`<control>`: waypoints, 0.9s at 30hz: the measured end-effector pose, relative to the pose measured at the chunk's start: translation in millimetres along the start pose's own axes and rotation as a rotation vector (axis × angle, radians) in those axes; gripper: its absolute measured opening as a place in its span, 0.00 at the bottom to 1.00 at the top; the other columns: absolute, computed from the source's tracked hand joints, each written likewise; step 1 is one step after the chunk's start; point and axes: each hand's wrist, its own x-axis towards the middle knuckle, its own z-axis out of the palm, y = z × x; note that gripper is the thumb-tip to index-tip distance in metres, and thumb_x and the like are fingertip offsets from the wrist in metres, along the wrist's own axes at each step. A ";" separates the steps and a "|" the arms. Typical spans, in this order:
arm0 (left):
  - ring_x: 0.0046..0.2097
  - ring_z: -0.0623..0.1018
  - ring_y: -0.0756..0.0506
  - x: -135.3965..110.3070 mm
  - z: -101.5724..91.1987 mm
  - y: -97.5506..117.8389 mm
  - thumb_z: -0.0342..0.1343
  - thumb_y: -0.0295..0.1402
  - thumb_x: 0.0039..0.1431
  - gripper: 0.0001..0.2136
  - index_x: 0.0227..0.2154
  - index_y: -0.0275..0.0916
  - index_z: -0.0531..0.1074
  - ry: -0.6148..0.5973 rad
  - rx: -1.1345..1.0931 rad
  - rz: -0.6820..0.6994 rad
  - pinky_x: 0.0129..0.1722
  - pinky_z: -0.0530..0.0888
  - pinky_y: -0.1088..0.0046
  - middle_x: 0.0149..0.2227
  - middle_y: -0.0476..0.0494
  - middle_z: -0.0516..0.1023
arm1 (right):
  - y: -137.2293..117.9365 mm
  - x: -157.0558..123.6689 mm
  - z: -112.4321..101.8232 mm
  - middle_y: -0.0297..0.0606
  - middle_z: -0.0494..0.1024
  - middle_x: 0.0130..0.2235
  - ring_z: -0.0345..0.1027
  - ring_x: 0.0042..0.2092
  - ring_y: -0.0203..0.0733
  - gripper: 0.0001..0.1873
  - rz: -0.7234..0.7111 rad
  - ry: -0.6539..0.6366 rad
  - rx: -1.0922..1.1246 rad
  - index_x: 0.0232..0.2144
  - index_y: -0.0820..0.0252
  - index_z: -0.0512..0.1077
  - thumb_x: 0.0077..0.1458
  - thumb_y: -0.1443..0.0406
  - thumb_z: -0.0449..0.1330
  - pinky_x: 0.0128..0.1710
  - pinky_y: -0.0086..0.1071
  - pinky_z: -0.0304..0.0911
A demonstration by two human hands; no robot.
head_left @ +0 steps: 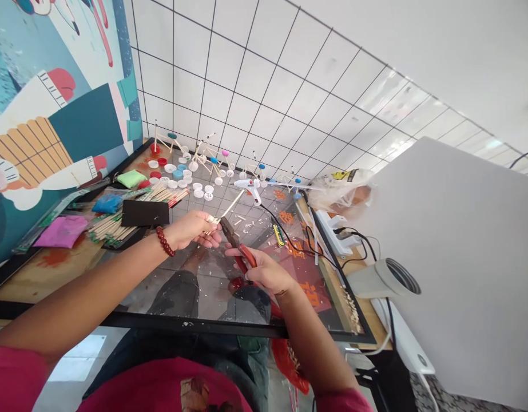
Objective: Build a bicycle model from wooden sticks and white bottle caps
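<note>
My left hand (190, 229) pinches a thin wooden stick (230, 207) that points up and to the right over the glass table top (190, 297). My right hand (264, 269) is closed round the red handles of a pair of pliers (237, 245). The pliers' dark jaws reach up to the stick close to my left fingers. A red bead bracelet (164, 241) sits on my left wrist. Small wood chips lie scattered on the glass around both hands.
A white glue gun (250, 186) lies beyond the hands, its black cable running to a white power strip (338, 232) at the right. White and coloured bottle caps (182, 174), stick models (206, 155), a stick pile (111, 226), a black card (144, 213) and coloured bags lie at the left.
</note>
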 end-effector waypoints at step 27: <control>0.19 0.74 0.50 -2.1 20.8 -4.6 0.60 0.29 0.56 0.10 0.21 0.36 0.69 0.060 0.118 0.028 0.17 0.65 0.79 0.19 0.42 0.77 | 2.1 5.5 14.7 0.41 0.73 0.51 0.66 0.55 0.50 0.25 -0.321 0.244 -0.630 0.40 0.56 0.70 0.37 0.76 0.54 0.58 0.42 0.59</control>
